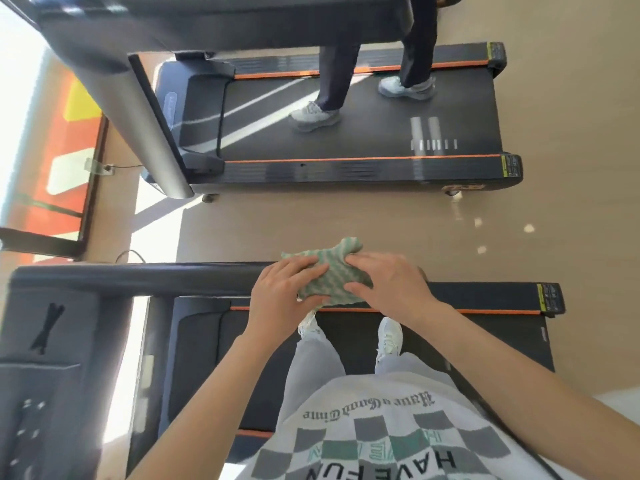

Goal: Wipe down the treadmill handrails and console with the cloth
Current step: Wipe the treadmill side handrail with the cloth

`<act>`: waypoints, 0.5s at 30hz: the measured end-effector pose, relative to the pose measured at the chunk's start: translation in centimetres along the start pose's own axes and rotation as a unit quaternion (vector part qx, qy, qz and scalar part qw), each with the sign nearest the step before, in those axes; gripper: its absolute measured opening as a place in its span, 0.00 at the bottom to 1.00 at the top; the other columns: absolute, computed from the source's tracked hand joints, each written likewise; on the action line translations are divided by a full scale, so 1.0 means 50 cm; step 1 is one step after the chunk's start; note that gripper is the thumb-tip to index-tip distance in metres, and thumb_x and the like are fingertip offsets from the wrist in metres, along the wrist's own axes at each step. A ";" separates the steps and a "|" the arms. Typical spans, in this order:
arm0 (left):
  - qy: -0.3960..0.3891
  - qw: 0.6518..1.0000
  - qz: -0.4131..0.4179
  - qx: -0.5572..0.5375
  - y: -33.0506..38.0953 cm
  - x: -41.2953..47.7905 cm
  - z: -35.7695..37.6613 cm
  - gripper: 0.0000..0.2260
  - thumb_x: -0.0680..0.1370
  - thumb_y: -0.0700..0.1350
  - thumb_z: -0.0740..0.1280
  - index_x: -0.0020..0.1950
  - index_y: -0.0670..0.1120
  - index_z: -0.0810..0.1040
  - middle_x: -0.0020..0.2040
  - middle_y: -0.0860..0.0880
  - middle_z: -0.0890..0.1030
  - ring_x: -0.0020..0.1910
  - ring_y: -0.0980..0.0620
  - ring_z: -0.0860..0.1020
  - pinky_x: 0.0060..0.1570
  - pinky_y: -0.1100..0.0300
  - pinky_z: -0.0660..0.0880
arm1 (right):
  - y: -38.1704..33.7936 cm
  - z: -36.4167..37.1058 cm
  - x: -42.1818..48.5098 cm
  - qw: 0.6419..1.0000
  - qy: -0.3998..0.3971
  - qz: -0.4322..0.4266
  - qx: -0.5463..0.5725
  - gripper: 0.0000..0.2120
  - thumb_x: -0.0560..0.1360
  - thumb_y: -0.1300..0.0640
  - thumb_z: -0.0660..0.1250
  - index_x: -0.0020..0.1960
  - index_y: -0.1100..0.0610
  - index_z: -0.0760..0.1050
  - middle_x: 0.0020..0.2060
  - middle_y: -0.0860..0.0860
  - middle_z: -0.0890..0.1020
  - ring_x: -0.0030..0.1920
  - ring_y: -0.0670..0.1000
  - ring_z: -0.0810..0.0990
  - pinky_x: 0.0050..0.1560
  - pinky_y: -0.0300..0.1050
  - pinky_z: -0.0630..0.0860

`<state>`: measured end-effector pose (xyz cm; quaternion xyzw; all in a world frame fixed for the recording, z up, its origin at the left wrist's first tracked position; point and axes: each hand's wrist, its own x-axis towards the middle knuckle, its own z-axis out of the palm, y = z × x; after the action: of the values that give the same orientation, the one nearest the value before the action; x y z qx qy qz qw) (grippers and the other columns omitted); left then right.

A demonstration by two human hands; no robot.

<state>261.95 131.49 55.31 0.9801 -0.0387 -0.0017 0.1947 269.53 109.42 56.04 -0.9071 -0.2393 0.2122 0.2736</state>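
The fingers of the left hand and those of the right hand press flat on the green patterned cloth, holding it between them over the dark handrail. The handrail runs left toward the console. Open floor separates it from the far treadmill.
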 end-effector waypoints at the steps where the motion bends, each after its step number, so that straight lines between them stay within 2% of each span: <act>1: -0.004 1.000 -0.004 -0.005 -0.017 -0.006 -0.005 0.22 0.71 0.60 0.74 0.64 0.55 0.83 0.64 0.56 0.82 0.62 0.52 0.79 0.62 0.53 0.73 | -0.018 0.005 0.009 1.000 -0.003 -0.006 -0.008 0.25 0.76 0.46 0.72 0.71 0.52 0.76 0.67 0.48 0.80 0.67 0.53 0.77 0.66 0.51 0.71; 3: -0.011 1.000 -0.017 -0.008 -0.049 -0.017 -0.015 0.24 0.69 0.56 0.79 0.64 0.54 0.83 0.65 0.55 0.81 0.64 0.50 0.79 0.64 0.51 0.73 | -0.053 0.020 0.026 0.999 -0.012 -0.018 -0.024 0.25 0.75 0.47 0.74 0.69 0.54 0.77 0.65 0.50 0.81 0.64 0.55 0.79 0.64 0.53 0.73; 5: -0.005 1.000 -0.026 -0.007 -0.078 -0.029 -0.029 0.24 0.68 0.55 0.81 0.64 0.54 0.83 0.65 0.55 0.81 0.65 0.51 0.78 0.66 0.52 0.71 | -0.085 0.037 0.046 0.999 -0.026 -0.029 -0.037 0.25 0.73 0.48 0.75 0.67 0.55 0.78 0.63 0.51 0.82 0.62 0.57 0.80 0.61 0.55 0.75; 8: 0.020 0.999 -0.036 -0.002 -0.127 -0.051 -0.055 0.23 0.69 0.54 0.81 0.63 0.54 0.84 0.64 0.54 0.82 0.65 0.51 0.78 0.66 0.51 0.71 | -0.137 0.058 0.081 0.997 -0.048 -0.035 -0.047 0.26 0.75 0.47 0.73 0.71 0.53 0.75 0.66 0.49 0.80 0.65 0.55 0.78 0.64 0.54 0.74; 12: 0.034 0.997 -0.075 0.005 -0.197 -0.081 -0.091 0.21 0.71 0.58 0.75 0.63 0.55 0.83 0.65 0.55 0.81 0.68 0.52 0.76 0.70 0.54 0.66 | -0.208 0.094 0.133 0.994 -0.087 -0.054 -0.046 0.27 0.78 0.45 0.69 0.74 0.52 0.71 0.70 0.47 0.76 0.68 0.53 0.75 0.66 0.53 0.71; 15: 0.037 0.994 -0.099 0.013 -0.247 -0.099 -0.121 0.21 0.71 0.58 0.71 0.63 0.56 0.83 0.66 0.55 0.81 0.69 0.52 0.76 0.73 0.52 0.65 | -0.259 0.122 0.169 0.991 -0.111 -0.063 -0.043 0.27 0.79 0.45 0.68 0.75 0.52 0.70 0.70 0.48 0.76 0.67 0.54 0.75 0.66 0.53 0.71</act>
<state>258.05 145.57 56.11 0.9809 0.0656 0.0155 0.1824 269.00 126.00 56.99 -0.8719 -0.3340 0.2835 0.2189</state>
